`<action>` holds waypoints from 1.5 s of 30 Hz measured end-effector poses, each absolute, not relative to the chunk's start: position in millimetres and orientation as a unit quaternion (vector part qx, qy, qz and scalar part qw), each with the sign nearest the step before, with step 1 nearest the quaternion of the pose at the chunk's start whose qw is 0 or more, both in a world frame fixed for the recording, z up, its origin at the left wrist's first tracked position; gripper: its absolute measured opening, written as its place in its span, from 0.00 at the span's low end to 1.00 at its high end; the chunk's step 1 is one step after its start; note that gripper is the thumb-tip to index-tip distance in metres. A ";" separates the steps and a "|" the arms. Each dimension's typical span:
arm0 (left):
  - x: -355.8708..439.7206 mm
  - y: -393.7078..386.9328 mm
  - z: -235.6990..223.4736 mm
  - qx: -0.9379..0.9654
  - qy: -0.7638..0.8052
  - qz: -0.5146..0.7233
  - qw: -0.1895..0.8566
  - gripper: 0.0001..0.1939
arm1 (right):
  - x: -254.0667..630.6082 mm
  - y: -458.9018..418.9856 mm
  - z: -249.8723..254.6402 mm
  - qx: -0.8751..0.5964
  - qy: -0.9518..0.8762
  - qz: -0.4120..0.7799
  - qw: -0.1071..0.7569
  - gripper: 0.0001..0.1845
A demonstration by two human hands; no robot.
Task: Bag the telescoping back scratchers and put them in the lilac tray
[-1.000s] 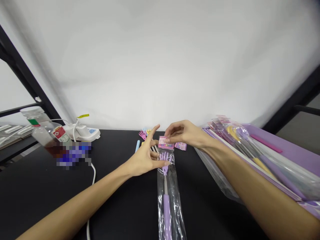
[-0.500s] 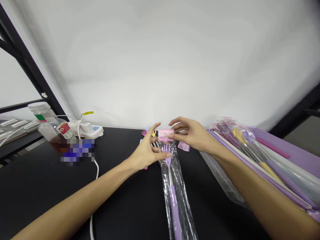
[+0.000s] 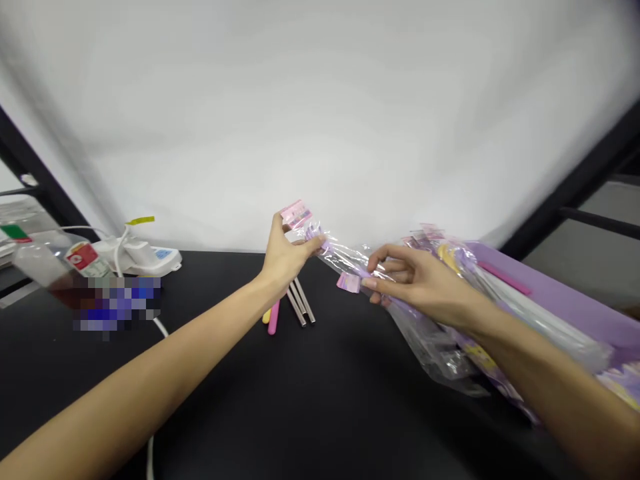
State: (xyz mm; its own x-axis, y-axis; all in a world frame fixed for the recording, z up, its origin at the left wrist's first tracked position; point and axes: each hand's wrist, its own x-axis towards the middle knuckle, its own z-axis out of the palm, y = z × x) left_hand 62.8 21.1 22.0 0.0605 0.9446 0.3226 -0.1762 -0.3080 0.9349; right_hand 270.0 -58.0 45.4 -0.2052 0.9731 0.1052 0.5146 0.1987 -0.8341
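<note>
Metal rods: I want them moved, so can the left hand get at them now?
Probably yes: the left hand is close to the metal rods, nothing between, but it would need to release the plastic bag.

A pixelated patch [image 3: 117,303] blots out whatever sits by the plastic bottle [image 3: 43,263].
The bottle runs off the left edge; the right hand [image 3: 425,283] hides part of the clear plastic bag [image 3: 345,259]; the pink card's [image 3: 296,215] print is too small to read.

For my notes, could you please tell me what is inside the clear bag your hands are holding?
A purple back scratcher's claw head shows inside the clear bag; the right hand covers the rest.
</note>
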 end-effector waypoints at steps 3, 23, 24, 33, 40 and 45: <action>88.0 22.3 26.4 0.553 0.343 0.540 0.534 0.42 | 300.5 -61.1 56.3 -0.565 -0.707 0.236 0.354 0.16; 225.8 -28.4 17.1 0.944 0.178 0.219 0.169 0.27 | 419.5 -122.0 20.3 -0.781 -0.571 -0.067 0.243 0.11; 226.5 -27.7 16.5 0.944 0.178 0.222 0.166 0.27 | 420.4 -121.2 20.4 -0.778 -0.576 -0.058 0.244 0.10; 219.7 -22.4 13.0 0.944 0.201 0.219 0.142 0.25 | 439.5 -109.5 20.3 -0.719 -0.634 0.049 0.280 0.18; 220.0 -20.8 12.0 0.938 0.206 0.237 0.148 0.23 | 444.9 -91.3 25.9 -0.718 -0.615 0.091 0.314 0.12; 216.5 -19.2 8.8 0.936 0.201 0.244 0.152 0.24 | 438.1 -83.3 26.7 -0.671 -0.648 0.118 0.341 0.12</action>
State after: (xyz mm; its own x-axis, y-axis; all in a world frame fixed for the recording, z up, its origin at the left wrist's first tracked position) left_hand 216.5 -19.2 8.8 0.7993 0.4516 0.3964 0.3029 -0.8725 0.3833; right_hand 438.1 -83.3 26.7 0.1313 0.9498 0.2839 0.7896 0.0730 -0.6093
